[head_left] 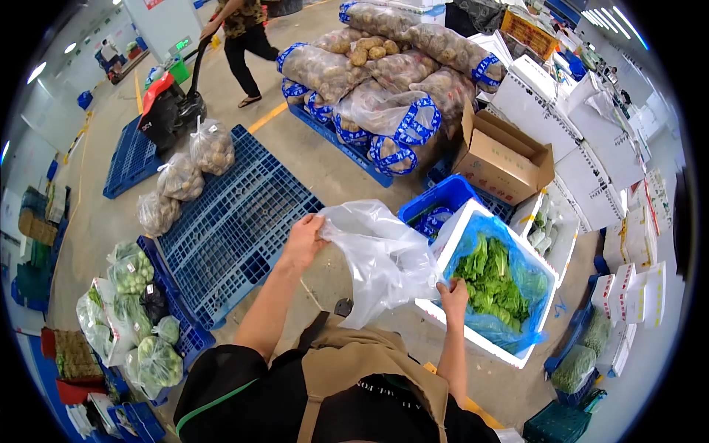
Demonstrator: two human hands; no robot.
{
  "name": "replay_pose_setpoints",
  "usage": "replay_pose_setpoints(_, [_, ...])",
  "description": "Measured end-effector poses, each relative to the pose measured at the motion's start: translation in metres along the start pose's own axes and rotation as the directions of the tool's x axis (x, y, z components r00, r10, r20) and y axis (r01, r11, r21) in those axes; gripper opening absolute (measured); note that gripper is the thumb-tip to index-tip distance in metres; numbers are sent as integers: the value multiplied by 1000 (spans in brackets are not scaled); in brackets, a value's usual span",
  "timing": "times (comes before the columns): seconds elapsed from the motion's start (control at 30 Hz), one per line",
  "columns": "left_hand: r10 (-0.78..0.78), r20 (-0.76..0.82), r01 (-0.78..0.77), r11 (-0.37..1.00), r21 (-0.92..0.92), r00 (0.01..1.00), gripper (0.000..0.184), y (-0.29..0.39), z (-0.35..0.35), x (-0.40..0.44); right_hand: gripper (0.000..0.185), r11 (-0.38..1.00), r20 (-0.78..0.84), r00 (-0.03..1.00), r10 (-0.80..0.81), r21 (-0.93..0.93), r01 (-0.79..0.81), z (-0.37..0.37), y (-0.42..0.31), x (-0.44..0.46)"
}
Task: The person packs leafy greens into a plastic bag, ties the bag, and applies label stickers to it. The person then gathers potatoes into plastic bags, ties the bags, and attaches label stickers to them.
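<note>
The clear plastic bag (388,262) hangs between both hands—probably light, limp and slippery, so best gripped by its edges. The left hand (304,240) pinches one upper corner; the right hand (453,295) seems to pinch the opposite edge. The foam box (452,232) of leafy greens (493,279) crowds the right hand—the blue pallet (240,210) lies left.

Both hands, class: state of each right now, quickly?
Left hand: closed, holding one edge of the clear plastic bag.
Right hand: closed, pinching the same bag's edge.

one wide head-worn view looks forward and down, past the apron (336,367), onto nearby fingers (314,223).
</note>
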State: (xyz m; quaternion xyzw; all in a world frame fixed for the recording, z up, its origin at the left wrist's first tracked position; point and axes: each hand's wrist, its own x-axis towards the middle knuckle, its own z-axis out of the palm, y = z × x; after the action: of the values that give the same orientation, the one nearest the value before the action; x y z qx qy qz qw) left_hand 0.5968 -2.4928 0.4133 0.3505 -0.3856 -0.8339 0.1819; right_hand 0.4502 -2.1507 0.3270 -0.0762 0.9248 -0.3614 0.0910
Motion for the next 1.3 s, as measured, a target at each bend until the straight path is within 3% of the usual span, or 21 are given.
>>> replay_pose_setpoints(0.03, [12,36,-16,994,112,999,17,5,2,14,40,962,-161,949,-271,-66,263,9,-20,7])
replay_pose_setpoints(0.07, [19,72,-35,974,224,997,18,10,5,25,43,926,-178,911,-373,-15,376,1,-73,11])
replay_pose_setpoints(0.13, [56,143,-91,964,251,988,19,-2,12,51,46,842,-253,820,-513,39,539,11,-141,18])
replay_pose_setpoints(0.2, [46,130,-81,955,285,991,18,2,36,68,55,764,-146,769,-623,96,638,34,-193,35])
replay_pose_setpoints(0.3, [166,83,-183,936,299,983,17,-7,52,119,64,790,73,787,-613,55,611,86,-219,79])
replay_pose_setpoints(0.33, [236,95,-254,872,419,967,17,-1,52,133,65,807,144,795,-590,66,587,109,-218,99])
replay_pose_setpoints(0.4, [368,139,-369,686,628,919,17,30,64,155,63,791,139,779,-611,114,600,144,-220,142])
replay_pose_setpoints(0.43, [355,144,-359,673,647,924,19,36,60,172,62,786,144,773,-618,138,603,158,-221,161])
replay_pose_setpoints(0.57, [388,404,-512,229,828,828,36,61,30,245,53,751,138,740,-659,182,635,186,-276,246])
replay_pose_setpoints(0.63, [456,397,-480,77,874,796,32,57,-10,292,49,760,156,743,-650,130,637,202,-294,298])
replay_pose_setpoints(0.67, [450,236,-276,24,961,861,29,56,-30,309,47,765,172,746,-643,104,635,210,-302,321])
replay_pose_setpoints(0.7, [476,171,-180,-26,983,863,27,63,-47,320,41,756,155,740,-654,108,645,212,-316,343])
replay_pose_setpoints(0.77, [465,-53,38,42,998,884,25,67,-67,332,39,753,256,717,-648,76,654,234,-326,377])
replay_pose_setpoints(0.87, [231,-322,299,132,945,918,24,81,-86,351,36,752,297,713,-635,22,659,274,-336,437])
replay_pose_setpoints(0.97, [77,-407,323,484,813,910,36,78,-134,392,34,738,265,713,-650,-6,675,302,-345,497])
replay_pose_setpoints(1.07, [58,-212,122,661,740,975,63,127,-79,436,33,820,398,725,-561,147,554,316,-364,537])
replay_pose_setpoints(1.17, [233,-79,-38,459,887,969,97,131,-38,506,29,843,522,685,-508,138,520,319,-401,551])
replay_pose_setpoints(1.2, [314,-24,-92,349,932,949,105,134,-23,526,29,888,570,690,-446,184,422,317,-416,555])
replay_pose_setpoints(1.23, [232,-75,-23,391,920,970,104,134,-11,544,29,923,619,686,-381,221,314,314,-431,557])
replay_pose_setpoints(1.3, [241,-181,116,261,958,954,98,127,-4,579,29,959,712,646,-275,253,129,299,-455,566])
